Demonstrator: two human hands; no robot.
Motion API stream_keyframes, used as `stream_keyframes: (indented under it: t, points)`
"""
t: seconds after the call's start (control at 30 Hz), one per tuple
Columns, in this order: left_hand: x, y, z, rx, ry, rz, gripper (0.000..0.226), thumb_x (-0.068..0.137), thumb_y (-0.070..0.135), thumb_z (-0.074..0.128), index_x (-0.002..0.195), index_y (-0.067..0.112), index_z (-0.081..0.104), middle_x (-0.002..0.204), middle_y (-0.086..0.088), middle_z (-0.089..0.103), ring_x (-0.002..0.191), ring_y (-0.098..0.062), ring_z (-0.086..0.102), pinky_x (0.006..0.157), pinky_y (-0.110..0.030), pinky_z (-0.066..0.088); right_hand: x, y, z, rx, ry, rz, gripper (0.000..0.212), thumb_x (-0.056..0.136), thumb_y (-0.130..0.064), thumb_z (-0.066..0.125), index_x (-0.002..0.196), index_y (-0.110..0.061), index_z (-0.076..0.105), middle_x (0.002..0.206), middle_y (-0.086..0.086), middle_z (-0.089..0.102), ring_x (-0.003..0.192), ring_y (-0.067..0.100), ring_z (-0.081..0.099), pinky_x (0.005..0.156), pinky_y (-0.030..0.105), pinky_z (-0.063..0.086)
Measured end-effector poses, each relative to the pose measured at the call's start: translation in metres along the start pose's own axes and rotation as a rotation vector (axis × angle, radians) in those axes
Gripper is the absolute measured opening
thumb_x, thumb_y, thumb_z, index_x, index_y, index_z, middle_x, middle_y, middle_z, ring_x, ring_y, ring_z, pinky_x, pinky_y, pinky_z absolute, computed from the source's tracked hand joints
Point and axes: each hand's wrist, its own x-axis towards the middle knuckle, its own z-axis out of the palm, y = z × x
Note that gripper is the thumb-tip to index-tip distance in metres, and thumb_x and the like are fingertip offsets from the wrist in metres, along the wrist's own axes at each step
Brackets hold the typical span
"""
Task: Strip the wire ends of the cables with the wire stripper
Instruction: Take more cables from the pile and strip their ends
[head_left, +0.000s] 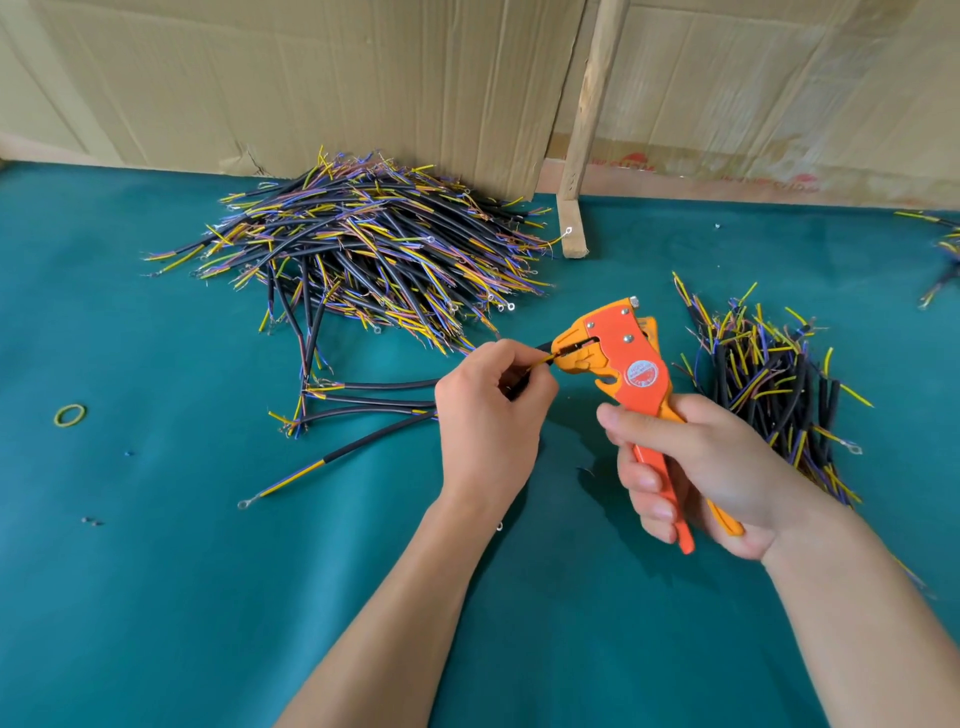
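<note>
Right, the left hand (485, 415) pinches a yellow-striped wire end (540, 362) of a black cable, feeding it into the orange wire stripper (621, 358), whose handles the right hand (691, 467) grips, above the green surface (208, 571).

Small makeshift workshop, hand cable-assembly bench.

Green felt-covered table (156, 597) backed by flattened cardboard sheets (311, 78) propped as a wall, with a rough wooden post (584, 130) standing on the table. Big heap of short black cables (363, 244) with yellow, blue and purple cores, some with ring terminals; smaller pile (769, 384) to the right. Orange wire stripper (628, 364) in use, loose rubber band (69, 414), insulation scraps on the cloth.
</note>
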Motion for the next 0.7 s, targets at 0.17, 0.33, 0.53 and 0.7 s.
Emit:
stream_keyframes:
  t: [0.17, 0.33, 0.53, 0.7]
  points:
    - [0.000, 0.001, -0.001, -0.032, 0.036, -0.025, 0.012, 0.086, 0.008, 0.070, 0.081, 0.017, 0.075, 0.068, 0.006, 0.067, 0.062, -0.007, 0.054, 0.064, -0.021, 0.044, 0.001, 0.001, 0.005, 0.040, 0.005, -0.004, 0.043, 0.080, -0.036, 0.084, 0.080, -0.011, 0.049, 0.057, 0.008, 0.041, 0.039, 0.023, 0.037, 0.040, 0.027, 0.037]
    - [-0.002, 0.003, 0.000, -0.057, 0.050, -0.032, 0.013, 0.089, 0.007, 0.069, 0.080, 0.015, 0.073, 0.067, 0.005, 0.065, 0.059, -0.003, 0.049, 0.061, -0.015, 0.040, 0.002, -0.001, 0.003, 0.191, -0.099, -0.006, 0.029, 0.078, -0.020, 0.076, 0.097, -0.005, 0.062, 0.076, 0.023, 0.060, 0.060, 0.036, 0.061, 0.058, 0.046, 0.056]
    - [0.000, 0.004, 0.001, -0.102, 0.063, -0.053, 0.016, 0.091, 0.007, 0.067, 0.077, 0.015, 0.067, 0.068, -0.001, 0.063, 0.057, -0.012, 0.050, 0.057, -0.021, 0.043, 0.004, -0.002, -0.006, 0.261, -0.085, -0.020, 0.040, 0.077, -0.017, 0.075, 0.111, 0.000, 0.064, 0.091, 0.030, 0.065, 0.072, 0.042, 0.067, 0.070, 0.052, 0.058]
    - [0.000, 0.003, 0.001, -0.109, 0.049, -0.058, 0.017, 0.094, 0.009, 0.064, 0.080, 0.019, 0.065, 0.070, -0.006, 0.064, 0.067, -0.032, 0.056, 0.063, -0.039, 0.049, 0.005, 0.001, -0.003, 0.242, -0.108, 0.004, 0.043, 0.077, -0.016, 0.074, 0.114, 0.001, 0.062, 0.093, 0.032, 0.065, 0.074, 0.044, 0.067, 0.069, 0.052, 0.058]
